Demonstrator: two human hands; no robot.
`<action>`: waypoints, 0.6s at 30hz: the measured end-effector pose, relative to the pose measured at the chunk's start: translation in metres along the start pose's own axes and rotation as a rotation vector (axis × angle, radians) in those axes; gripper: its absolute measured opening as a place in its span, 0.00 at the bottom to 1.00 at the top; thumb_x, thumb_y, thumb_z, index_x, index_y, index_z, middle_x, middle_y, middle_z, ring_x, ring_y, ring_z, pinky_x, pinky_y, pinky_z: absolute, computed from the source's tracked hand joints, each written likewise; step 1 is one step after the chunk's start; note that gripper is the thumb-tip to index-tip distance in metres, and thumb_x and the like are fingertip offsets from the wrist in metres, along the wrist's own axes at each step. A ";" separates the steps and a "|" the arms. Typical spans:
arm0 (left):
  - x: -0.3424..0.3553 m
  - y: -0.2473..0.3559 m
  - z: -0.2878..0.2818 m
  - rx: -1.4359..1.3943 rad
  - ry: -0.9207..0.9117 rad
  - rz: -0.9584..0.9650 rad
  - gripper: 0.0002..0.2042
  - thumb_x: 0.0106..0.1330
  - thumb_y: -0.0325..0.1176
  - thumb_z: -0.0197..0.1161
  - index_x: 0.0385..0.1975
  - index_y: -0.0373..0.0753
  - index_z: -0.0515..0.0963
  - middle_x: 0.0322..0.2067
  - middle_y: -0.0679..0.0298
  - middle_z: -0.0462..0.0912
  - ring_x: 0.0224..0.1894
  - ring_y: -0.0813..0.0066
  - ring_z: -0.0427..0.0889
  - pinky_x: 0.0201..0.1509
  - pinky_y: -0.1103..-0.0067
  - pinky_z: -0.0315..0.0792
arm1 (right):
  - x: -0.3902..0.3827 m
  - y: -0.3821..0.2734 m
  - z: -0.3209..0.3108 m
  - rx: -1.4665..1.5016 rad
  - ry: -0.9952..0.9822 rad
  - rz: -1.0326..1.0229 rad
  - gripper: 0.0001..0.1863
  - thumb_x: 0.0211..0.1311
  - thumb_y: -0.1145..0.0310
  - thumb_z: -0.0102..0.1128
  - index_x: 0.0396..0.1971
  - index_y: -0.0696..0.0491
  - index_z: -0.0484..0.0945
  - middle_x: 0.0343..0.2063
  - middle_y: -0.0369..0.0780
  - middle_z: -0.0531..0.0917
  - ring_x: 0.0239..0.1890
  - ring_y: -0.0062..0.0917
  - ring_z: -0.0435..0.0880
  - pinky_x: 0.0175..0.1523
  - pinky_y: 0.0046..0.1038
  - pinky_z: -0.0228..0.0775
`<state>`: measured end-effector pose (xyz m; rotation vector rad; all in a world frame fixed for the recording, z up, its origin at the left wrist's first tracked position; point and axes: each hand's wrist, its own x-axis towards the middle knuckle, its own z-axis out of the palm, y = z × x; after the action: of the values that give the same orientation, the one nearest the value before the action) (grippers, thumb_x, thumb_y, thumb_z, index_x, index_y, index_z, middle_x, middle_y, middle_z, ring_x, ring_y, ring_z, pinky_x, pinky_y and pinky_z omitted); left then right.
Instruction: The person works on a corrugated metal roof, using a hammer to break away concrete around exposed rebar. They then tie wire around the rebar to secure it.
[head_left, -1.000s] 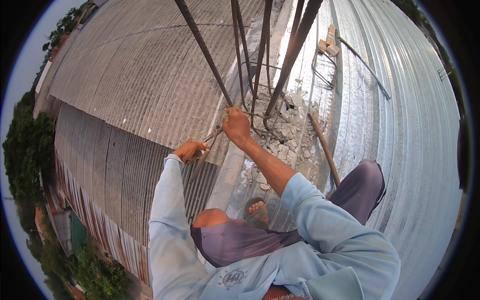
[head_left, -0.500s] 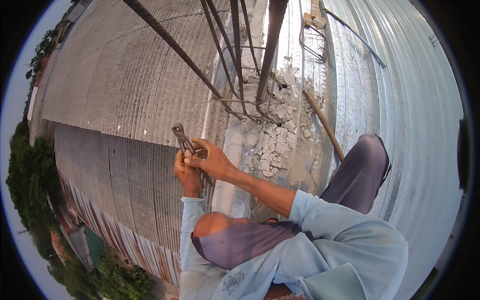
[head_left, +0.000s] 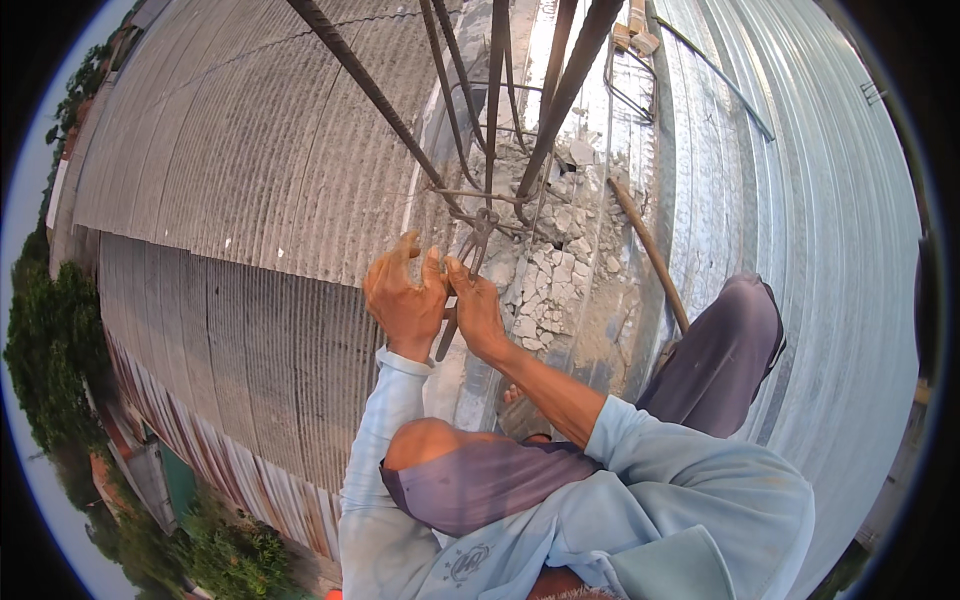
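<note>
My right hand (head_left: pixel 477 312) is closed around the handles of a pair of rusty end-cutting pincers (head_left: pixel 476 243). The pincers' head points away from me, at the lowest steel tie (head_left: pixel 497 228) around the upright rebars (head_left: pixel 495 110); whether the jaws grip anything there is too small to tell. One handle sticks out below, between my two hands. Just left of it, my left hand (head_left: pixel 405 300) has its fingers apart and half bent, with nothing visible in them. A thin wire (head_left: pixel 400 191) seems to reach leftward from the rebar cage near the tie.
Broken concrete (head_left: pixel 545 295) lies around the rebar foot. A wooden handle (head_left: pixel 648 250) rests right of it, by my knee. Grey corrugated roofing (head_left: pixel 260 150) slopes off left, with a drop beyond its edge. Shiny metal sheeting (head_left: pixel 800 250) spreads right. Bent steel ties (head_left: pixel 630 95) lie farther off.
Both hands have moved apart slightly and forward. The pincers have gone right and away from me, to the rebar foot. My left hand has come off them and its fingers have spread.
</note>
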<state>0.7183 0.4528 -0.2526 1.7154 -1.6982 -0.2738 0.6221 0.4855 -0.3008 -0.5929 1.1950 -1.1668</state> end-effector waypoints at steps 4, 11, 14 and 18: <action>0.076 -0.017 0.034 0.078 0.143 0.290 0.21 0.65 0.39 0.68 0.58 0.46 0.78 0.36 0.59 0.88 0.50 0.55 0.82 0.62 0.63 0.67 | 0.026 0.048 -0.027 -0.081 -0.102 0.192 0.19 0.73 0.55 0.60 0.39 0.60 0.78 0.26 0.38 0.81 0.27 0.23 0.82 0.30 0.30 0.81; 0.125 -0.070 0.040 0.156 -0.532 0.324 0.15 0.67 0.34 0.63 0.54 0.44 0.82 0.42 0.55 0.88 0.47 0.55 0.84 0.55 0.64 0.74 | 0.015 0.035 0.001 0.118 -0.037 0.361 0.17 0.72 0.56 0.61 0.36 0.58 0.77 0.26 0.36 0.75 0.27 0.25 0.81 0.29 0.30 0.81; 0.142 -0.069 0.034 0.187 -0.628 0.387 0.15 0.67 0.29 0.59 0.53 0.41 0.83 0.41 0.53 0.87 0.46 0.53 0.84 0.51 0.63 0.77 | 0.036 0.037 0.015 0.087 -0.006 0.265 0.16 0.73 0.57 0.60 0.34 0.57 0.76 0.24 0.36 0.75 0.24 0.24 0.81 0.28 0.31 0.80; 0.134 -0.081 0.041 -0.115 -0.541 0.319 0.15 0.65 0.27 0.58 0.50 0.39 0.83 0.40 0.54 0.84 0.44 0.53 0.84 0.49 0.62 0.78 | 0.044 0.043 0.047 0.103 0.080 0.195 0.17 0.72 0.58 0.60 0.32 0.59 0.77 0.19 0.35 0.77 0.21 0.22 0.79 0.28 0.29 0.72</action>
<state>0.7744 0.3053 -0.2887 1.3279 -2.2585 -0.7187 0.6786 0.4505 -0.3400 -0.3462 1.2233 -1.0866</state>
